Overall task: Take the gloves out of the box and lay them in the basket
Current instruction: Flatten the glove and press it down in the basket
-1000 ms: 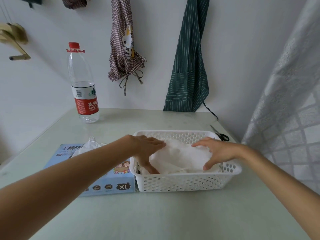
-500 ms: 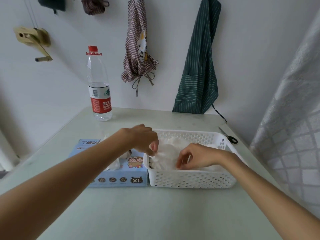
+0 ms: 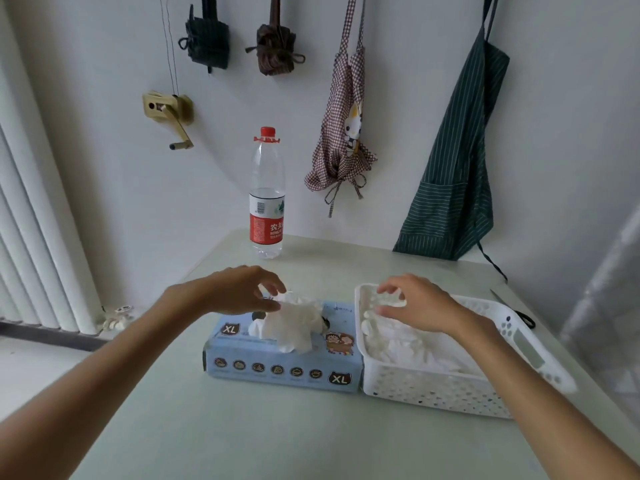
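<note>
**Q:** Head view, largest item first: what does the step in hand ask for?

**A:** On the pale green table (image 3: 242,427), the white perforated plastic basket (image 3: 433,393) stands touching the right end of the light blue cardboard glove box (image 3: 277,368). The step appears to be drawing the next glove. It is best pulled straight up by one layer only, so that the tuft of thin white disposable gloves (image 3: 294,323) at the box opening does not come out in a bunch.

**Q:** And the fingers?

**A:** The left hand (image 3: 235,292) has thumb and fingertips nearly closed, pinching the top of that tuft. The right hand (image 3: 415,306) hovers over the basket's left end, fingers loosely curled and slightly apart; whether it touches the white gloves already laid in the basket (image 3: 408,348) cannot be told.
</note>
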`<state>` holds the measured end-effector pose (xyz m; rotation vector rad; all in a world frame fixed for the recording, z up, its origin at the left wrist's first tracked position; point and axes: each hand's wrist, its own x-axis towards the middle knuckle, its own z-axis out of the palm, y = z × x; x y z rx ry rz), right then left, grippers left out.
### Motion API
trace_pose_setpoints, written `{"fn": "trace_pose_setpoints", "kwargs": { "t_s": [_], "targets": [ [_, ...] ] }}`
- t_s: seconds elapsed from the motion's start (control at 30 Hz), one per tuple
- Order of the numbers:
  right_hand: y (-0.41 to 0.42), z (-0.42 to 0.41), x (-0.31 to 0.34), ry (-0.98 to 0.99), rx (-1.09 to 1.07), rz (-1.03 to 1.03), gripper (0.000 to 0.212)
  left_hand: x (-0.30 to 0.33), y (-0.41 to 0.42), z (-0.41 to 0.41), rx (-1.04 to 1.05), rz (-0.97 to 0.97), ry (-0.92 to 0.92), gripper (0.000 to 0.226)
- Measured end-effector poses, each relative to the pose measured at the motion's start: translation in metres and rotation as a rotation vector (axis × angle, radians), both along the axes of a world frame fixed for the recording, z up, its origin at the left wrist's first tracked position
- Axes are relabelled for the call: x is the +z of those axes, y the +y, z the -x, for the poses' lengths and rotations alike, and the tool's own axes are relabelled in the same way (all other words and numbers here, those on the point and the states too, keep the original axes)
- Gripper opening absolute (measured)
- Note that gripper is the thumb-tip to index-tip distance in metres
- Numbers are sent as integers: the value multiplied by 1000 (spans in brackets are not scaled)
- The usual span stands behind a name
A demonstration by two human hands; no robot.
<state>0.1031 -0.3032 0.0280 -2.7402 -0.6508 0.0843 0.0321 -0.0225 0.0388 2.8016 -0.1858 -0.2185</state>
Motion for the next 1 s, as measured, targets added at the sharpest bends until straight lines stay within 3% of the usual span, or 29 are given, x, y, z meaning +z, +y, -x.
{"fn": "trace_pose_setpoints", "kwargs": {
  "t_s": [0.07,0.17,0.27,0.37,0.43,0.63,0.7,0.8,0.87,1.0],
  "targets": [
    [33,15,5,-70,77,-118,37,-8,8,1,96,54,10,38],
    [83,39,-3,-13,230,-103,57,-25,10,-3,128,162,60,32],
    [102,39,-17,19,206,-154,64,-34,7,-7,209,458,14,17],
    [101,27,-22,-25,192,-212,33,-34,7,-7,275,745,-57,15],
    [94,20,-22,5,178,-292,15,-34,9,-6,279,789,-89,16],
    [57,5,-14,280,-94,-744,14,-44,24,-8,301,339,-172,16],
    [52,2,-17,400,-170,-792,9,-46,25,-9,271,248,-178,21],
    [54,1,-18,471,-192,-750,15,-44,15,-12,218,350,-236,24],
    [62,3,-12,475,-163,-681,24,-44,6,-14,151,351,-157,30],
    [86,12,-8,203,-57,-236,34,-54,-1,-17,104,34,-165,31]
  ]
}}
